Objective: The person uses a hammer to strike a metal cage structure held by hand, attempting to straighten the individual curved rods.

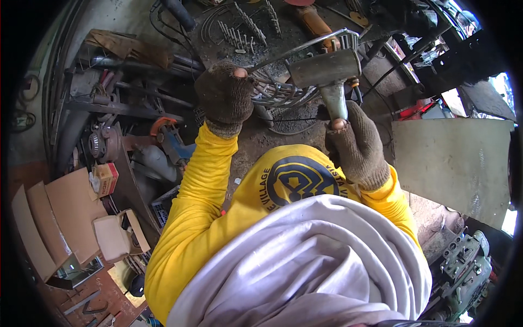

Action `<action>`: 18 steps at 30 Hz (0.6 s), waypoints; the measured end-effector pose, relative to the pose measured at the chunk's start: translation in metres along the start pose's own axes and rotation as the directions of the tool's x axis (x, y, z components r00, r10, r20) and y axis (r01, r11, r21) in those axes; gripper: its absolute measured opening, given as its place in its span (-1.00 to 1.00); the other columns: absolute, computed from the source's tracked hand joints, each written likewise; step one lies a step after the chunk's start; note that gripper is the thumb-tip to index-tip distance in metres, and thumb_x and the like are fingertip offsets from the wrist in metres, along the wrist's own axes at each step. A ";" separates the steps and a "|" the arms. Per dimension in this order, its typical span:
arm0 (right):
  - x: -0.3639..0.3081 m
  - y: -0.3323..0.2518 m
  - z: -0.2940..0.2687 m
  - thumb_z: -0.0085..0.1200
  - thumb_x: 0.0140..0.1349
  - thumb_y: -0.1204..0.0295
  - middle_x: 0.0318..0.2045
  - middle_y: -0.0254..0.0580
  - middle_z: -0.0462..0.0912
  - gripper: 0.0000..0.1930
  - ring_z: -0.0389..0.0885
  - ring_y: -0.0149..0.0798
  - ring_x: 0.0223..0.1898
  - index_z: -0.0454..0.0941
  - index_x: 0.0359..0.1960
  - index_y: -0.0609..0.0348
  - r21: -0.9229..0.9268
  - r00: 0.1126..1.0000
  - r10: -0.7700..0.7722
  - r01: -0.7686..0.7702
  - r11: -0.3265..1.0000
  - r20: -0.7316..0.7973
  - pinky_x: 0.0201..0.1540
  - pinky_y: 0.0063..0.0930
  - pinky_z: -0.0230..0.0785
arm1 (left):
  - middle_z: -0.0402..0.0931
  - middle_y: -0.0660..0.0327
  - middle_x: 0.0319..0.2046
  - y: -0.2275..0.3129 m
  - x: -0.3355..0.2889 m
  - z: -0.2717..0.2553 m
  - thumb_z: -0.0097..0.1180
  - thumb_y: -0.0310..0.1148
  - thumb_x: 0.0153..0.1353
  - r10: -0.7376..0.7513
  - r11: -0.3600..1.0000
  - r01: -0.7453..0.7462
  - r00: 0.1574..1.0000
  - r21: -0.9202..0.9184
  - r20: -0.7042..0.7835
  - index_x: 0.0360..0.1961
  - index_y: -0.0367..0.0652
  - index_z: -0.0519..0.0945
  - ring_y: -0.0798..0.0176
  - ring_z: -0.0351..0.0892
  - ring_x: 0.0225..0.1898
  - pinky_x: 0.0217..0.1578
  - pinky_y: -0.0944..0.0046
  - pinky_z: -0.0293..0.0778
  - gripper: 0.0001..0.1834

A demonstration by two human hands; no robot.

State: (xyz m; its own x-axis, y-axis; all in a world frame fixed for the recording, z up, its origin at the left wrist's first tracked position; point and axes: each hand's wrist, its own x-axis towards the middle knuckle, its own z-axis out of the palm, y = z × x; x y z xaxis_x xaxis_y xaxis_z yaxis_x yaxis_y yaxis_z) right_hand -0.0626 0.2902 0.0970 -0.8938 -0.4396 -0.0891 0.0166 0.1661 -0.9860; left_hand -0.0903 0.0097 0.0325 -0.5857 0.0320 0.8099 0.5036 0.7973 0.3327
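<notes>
Both my hands wear brown knitted gloves with the thumb tips bare. My left hand (224, 98) is closed around the near-left end of a bent metal rod frame (283, 94), which has several curved parallel bars. In my right hand (357, 144) is a hammer (325, 68), gripped by its thick grey handle just below the head. The broad cylindrical head lies across my view of the frame and hides part of it. Whether hammer and frame touch, I cannot tell.
Beyond my hands, a dark work surface carries upright bolts (235, 39), threaded rods (251, 24) and an orange-brown tool (316, 24). Cardboard boxes (71, 212) and a blue clamp (178, 143) are at left. A metal sheet (452, 163) and a green machine (463, 272) stand right.
</notes>
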 end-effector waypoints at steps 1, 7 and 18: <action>0.000 0.000 -0.001 -0.09 0.41 0.27 -0.60 -0.36 0.51 -0.76 0.42 -0.51 -0.63 0.42 -0.15 0.23 0.021 1.000 0.030 -0.030 0.999 0.009 -0.57 -0.58 0.25 | 0.56 0.14 -0.32 -0.001 -0.001 -0.001 0.02 -0.35 0.28 0.026 0.999 -0.026 1.000 0.032 -0.008 0.12 -0.17 0.42 0.06 0.55 -0.45 -0.50 0.13 0.41 -0.61; -0.008 0.009 -0.005 -0.03 0.36 0.30 -0.35 -0.05 0.62 -0.74 0.50 -0.40 -0.65 0.43 -0.08 0.24 0.417 0.946 -0.260 0.319 0.851 -0.194 -0.61 -0.53 0.31 | 0.53 0.16 -0.39 0.012 0.008 -0.004 0.06 -0.34 0.26 0.038 0.993 -0.032 0.998 0.117 -0.053 -0.12 -0.13 0.53 0.05 0.54 -0.44 -0.50 0.10 0.40 -0.80; -0.005 0.013 0.003 -0.13 0.43 0.14 -0.66 -0.39 0.41 -0.63 0.36 -0.56 -0.68 0.42 -0.15 0.27 0.151 0.991 -0.114 0.124 0.981 -0.073 -0.62 -0.65 0.19 | 0.51 0.15 -0.44 0.004 0.005 0.003 0.09 -0.38 0.22 0.161 0.980 -0.145 0.981 0.135 -0.112 -0.02 -0.11 0.53 0.04 0.52 -0.50 -0.55 0.12 0.40 -0.72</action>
State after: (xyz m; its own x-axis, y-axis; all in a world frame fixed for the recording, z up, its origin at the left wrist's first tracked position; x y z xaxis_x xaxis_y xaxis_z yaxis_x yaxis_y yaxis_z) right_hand -0.0565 0.2924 0.0841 -0.9202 -0.3898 0.0348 -0.0271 -0.0254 -0.9993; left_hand -0.0925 0.0150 0.0366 -0.4223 0.0924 0.9017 0.4927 0.8584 0.1428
